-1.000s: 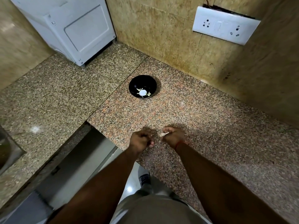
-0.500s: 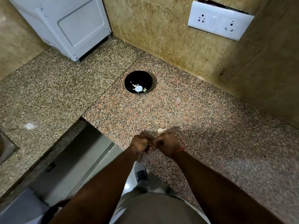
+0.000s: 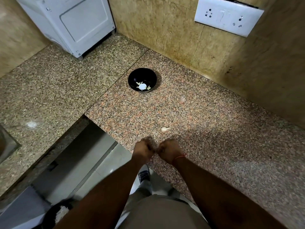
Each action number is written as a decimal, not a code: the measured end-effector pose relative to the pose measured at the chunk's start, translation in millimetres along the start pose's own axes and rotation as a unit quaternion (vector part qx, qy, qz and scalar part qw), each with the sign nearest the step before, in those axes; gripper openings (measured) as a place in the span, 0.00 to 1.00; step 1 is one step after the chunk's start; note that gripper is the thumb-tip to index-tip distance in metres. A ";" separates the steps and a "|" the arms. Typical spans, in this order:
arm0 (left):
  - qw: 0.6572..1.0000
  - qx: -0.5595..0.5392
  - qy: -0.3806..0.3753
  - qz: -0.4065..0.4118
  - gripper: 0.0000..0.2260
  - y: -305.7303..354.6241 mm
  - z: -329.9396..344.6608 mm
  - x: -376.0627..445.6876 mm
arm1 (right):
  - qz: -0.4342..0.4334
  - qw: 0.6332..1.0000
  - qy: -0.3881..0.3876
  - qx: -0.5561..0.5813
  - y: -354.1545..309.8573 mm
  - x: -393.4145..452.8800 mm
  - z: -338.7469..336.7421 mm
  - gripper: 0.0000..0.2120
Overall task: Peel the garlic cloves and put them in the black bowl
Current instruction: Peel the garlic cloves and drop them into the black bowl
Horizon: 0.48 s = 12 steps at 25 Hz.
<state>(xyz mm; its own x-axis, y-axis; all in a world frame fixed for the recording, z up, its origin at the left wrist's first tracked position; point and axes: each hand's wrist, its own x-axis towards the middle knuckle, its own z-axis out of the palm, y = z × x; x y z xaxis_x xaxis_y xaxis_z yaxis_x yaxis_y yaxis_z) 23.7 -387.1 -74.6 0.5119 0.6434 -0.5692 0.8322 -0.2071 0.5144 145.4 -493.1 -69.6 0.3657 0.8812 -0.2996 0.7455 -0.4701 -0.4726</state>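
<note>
A speckled granite counter [image 3: 206,113] fills most of the frame, with a white appliance [image 3: 71,22] at the upper left and a white socket plate [image 3: 228,16] on the tiled wall at the upper right. Just above centre sits the black bowl [image 3: 132,80], holding a few pale pieces around a white spot. At lower centre, over the counter's front edge, the left hand [image 3: 143,150] and right hand [image 3: 168,151] are close together, both with fingers curled; whether they pinch a clove or skin between them cannot be told, since the knuckles hide it. One garlic clove [image 3: 165,128] lies on the counter just above the right hand, well short of the bowl. The peeling step seems to be in hand; next, a bared clove needs carrying up to the bowl.
</note>
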 end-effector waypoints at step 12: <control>0.999 -0.014 0.018 -0.037 0.08 -11.4 14.8 0.0 | -0.001 1.000 -0.010 0.007 8.0 0.1 11.8 0.05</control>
<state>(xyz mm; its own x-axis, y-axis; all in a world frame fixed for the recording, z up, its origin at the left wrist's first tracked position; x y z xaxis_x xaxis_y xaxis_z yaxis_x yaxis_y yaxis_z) 17.3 -395.7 -90.0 0.4400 0.6824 -0.5837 0.8613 -0.1369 0.4893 144.8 -497.4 -83.1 0.3519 0.8814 -0.3152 0.7388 -0.4683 -0.4846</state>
